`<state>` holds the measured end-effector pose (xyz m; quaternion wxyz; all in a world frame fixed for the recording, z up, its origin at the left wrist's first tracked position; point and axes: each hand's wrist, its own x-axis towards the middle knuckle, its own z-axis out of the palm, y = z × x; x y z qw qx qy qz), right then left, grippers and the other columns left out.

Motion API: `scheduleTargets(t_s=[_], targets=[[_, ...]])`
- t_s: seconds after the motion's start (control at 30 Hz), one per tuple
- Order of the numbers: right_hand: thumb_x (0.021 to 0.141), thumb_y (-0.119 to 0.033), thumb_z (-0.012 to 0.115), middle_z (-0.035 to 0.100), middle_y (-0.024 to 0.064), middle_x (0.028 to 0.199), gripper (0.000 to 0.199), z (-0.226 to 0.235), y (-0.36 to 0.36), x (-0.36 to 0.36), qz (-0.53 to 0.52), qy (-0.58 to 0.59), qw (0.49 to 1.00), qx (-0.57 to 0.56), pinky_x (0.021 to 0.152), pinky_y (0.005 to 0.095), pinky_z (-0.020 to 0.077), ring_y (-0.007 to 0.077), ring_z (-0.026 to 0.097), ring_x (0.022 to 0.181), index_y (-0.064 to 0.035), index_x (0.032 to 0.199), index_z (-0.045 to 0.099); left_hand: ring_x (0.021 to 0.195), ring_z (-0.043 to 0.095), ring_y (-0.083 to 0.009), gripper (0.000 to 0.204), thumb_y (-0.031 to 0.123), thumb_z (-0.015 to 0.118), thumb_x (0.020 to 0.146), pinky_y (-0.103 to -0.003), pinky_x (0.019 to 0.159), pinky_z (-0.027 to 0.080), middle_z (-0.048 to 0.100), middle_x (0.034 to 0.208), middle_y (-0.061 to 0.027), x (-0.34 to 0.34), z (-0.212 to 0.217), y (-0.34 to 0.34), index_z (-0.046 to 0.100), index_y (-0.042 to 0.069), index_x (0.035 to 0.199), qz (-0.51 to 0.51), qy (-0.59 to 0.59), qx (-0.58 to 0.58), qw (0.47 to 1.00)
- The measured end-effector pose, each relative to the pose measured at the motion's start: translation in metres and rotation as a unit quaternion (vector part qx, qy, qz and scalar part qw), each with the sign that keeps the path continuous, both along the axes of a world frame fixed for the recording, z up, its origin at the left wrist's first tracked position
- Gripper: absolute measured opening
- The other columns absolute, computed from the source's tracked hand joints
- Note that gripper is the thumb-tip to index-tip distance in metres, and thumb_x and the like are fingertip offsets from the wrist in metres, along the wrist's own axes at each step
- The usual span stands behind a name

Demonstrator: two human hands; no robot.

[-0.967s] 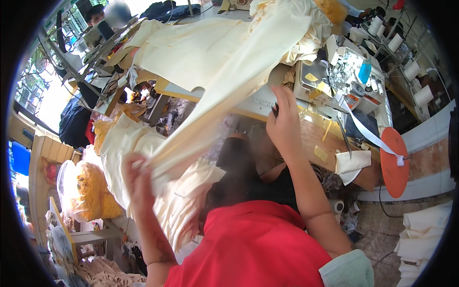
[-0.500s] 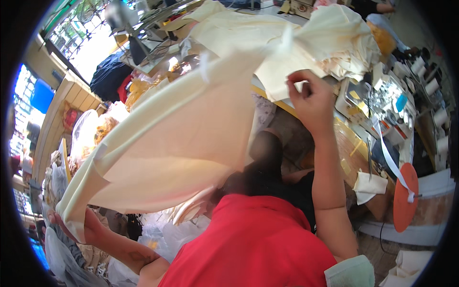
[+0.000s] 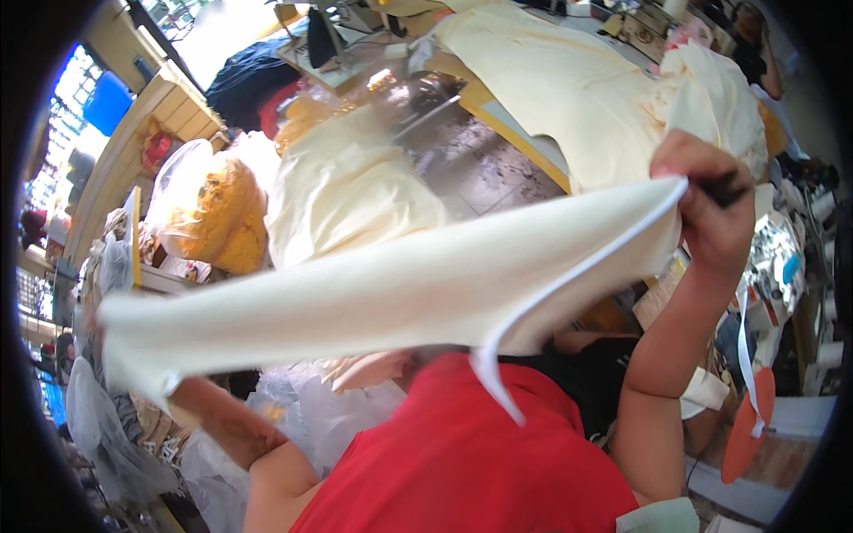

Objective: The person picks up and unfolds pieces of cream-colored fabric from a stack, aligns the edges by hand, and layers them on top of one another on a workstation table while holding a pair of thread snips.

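Note:
A cream piece of cloth (image 3: 391, 293) is stretched in the air across the front of my body, blurred by motion. My right hand (image 3: 715, 204) pinches its right corner, where a narrow white edging (image 3: 591, 262) runs down and hangs loose over my red top. The cloth's left end is held up by my left hand (image 3: 99, 322), which is mostly hidden behind the fabric and smeared. Beyond the held piece, more cream cloth (image 3: 346, 191) lies draped in a heap. A large spread of cream fabric (image 3: 560, 89) covers the table farther back.
A clear bag of yellow-orange material (image 3: 213, 213) stands at the left, near wooden slats (image 3: 178, 102). At the right are an orange disc (image 3: 746, 431) with white tape and a cluttered machine table (image 3: 777, 258). Another person (image 3: 755, 49) is at the far right.
My right hand, earlier raised with fingertips together and apart from the cloth, now grips its right corner. The cloth has swung down into a taut band, and the view has shifted.

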<state>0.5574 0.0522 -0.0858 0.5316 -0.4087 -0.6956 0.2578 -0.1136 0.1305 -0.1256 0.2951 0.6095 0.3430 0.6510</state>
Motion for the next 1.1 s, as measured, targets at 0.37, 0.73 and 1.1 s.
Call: scheduleTargets(t_s=[0.37, 0.73, 1.1], targets=[[0.097, -0.013, 0.066, 0.075, 0.0043, 0.094, 0.019, 0.016, 0.110, -0.102, -0.124, 0.043, 0.987, 0.097, 0.076, 0.0252, 0.0510, 0.0088, 0.066, 0.083, 0.0001, 0.109, 0.072, 0.110, 0.063, -0.0239, 0.027, 0.009, 0.048, 0.102, -0.035, 0.091, 0.057, 0.062, 0.123, -0.0140, 0.024, 0.040, 0.039, 0.061, -0.004, 0.122, 0.469, 0.379, 0.188, 0.775], [0.087, -0.001, 0.062, 0.070, 0.0213, 0.116, 0.027, -0.212, 0.052, -0.091, -0.037, -0.119, 0.983, -0.132, 0.088, 0.0374, 0.0538, 0.0365, 0.068, 0.106, 0.0008, 0.113, 0.069, 0.063, 0.045, -0.0061, 0.026, 0.000, 0.050, 0.091, -0.025, 0.060, 0.037, 0.051, 0.068, 0.0038, 0.047, -0.180, -0.071, 0.075, 0.005, 0.088, 0.146, 0.142, -0.447, 0.871], [0.092, -0.011, 0.067, 0.070, 0.0216, 0.096, 0.022, -0.191, -0.003, -0.080, -0.220, -0.141, 0.945, -0.198, 0.075, 0.0410, 0.0553, 0.0362, 0.070, 0.087, 0.0027, 0.110, 0.066, 0.111, 0.066, -0.0337, 0.027, 0.008, 0.069, 0.089, -0.040, 0.098, 0.052, 0.067, 0.123, -0.0173, 0.300, -0.204, 0.030, 0.068, 0.002, 0.115, -0.084, 0.347, -0.180, 0.917]])
